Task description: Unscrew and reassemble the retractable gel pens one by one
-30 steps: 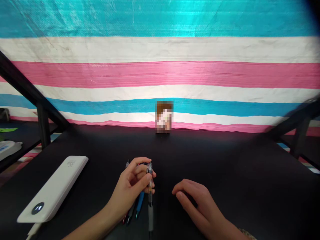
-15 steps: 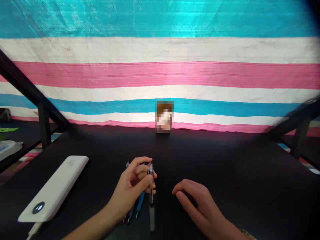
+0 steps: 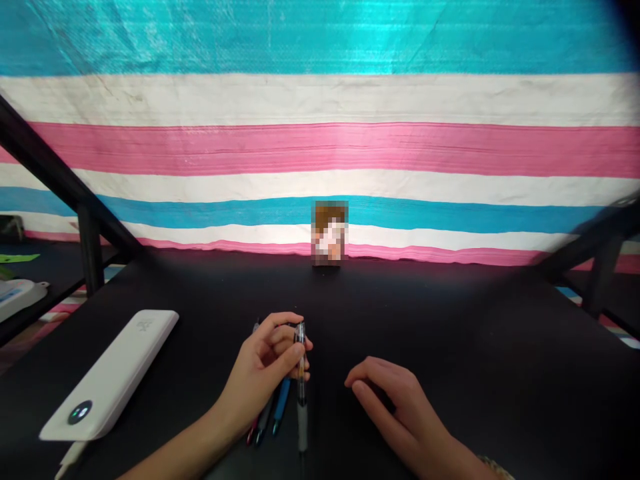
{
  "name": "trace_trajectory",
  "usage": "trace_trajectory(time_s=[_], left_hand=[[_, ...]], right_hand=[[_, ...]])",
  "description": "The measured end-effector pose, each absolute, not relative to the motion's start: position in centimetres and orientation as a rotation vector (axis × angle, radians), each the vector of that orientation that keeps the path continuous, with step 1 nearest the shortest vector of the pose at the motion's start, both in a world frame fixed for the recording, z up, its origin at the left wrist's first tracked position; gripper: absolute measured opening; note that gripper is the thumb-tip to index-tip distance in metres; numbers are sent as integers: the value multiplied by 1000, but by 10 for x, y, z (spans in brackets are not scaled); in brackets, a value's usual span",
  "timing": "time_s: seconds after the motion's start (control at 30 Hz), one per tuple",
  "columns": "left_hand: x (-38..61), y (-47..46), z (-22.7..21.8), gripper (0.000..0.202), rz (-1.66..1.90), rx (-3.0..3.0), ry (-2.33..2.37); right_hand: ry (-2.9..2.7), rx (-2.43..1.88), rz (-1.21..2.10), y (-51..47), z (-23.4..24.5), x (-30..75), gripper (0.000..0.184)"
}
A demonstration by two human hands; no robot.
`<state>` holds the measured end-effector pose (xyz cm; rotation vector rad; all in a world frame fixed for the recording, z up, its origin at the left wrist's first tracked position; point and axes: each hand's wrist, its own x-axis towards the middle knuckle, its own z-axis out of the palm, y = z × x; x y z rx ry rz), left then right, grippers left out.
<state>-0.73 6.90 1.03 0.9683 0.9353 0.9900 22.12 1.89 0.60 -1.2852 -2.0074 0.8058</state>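
My left hand (image 3: pixel 273 357) is closed on a clear-barrelled pen (image 3: pixel 302 393) with a grey grip. The pen points toward me, with my thumb along its side and my index fingertip at its far end. Beneath that hand lie several other pens, among them a blue pen (image 3: pixel 281 403) and a dark pen (image 3: pixel 263 423); my fingers partly cover them. My right hand (image 3: pixel 393 403) rests on the black tabletop, holding nothing, fingers loosely bent and thumb apart from the index finger.
A white power bank (image 3: pixel 117 373) with a cable (image 3: pixel 73 457) lies on the left. At the back edge stands a small pixelated card or box (image 3: pixel 330 233) before a striped tarp (image 3: pixel 330 150). Black frame bars (image 3: pixel 90 247) flank the table.
The pen in my left hand has shifted slightly upward in view, its near end now a little farther from me. My right hand stays in place.
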Motion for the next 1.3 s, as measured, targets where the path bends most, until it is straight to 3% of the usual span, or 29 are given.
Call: trace_trajectory(time_s=[0.27, 0.9, 1.13, 1.3], left_hand=[[-7, 72, 13, 33, 993, 1102, 988], [7, 104, 8, 32, 598, 2315, 1316], [-30, 76, 6, 44, 517, 2492, 1278], [-79, 50, -2, 80, 305, 2793, 1086]], right_hand=[[-1954, -1275, 782, 20, 6, 224, 27], [-1873, -1266, 634, 23, 12, 230, 25], [-1856, -1268, 638, 24, 9, 232, 26], [-1832, -1279, 651, 23, 10, 233, 26]])
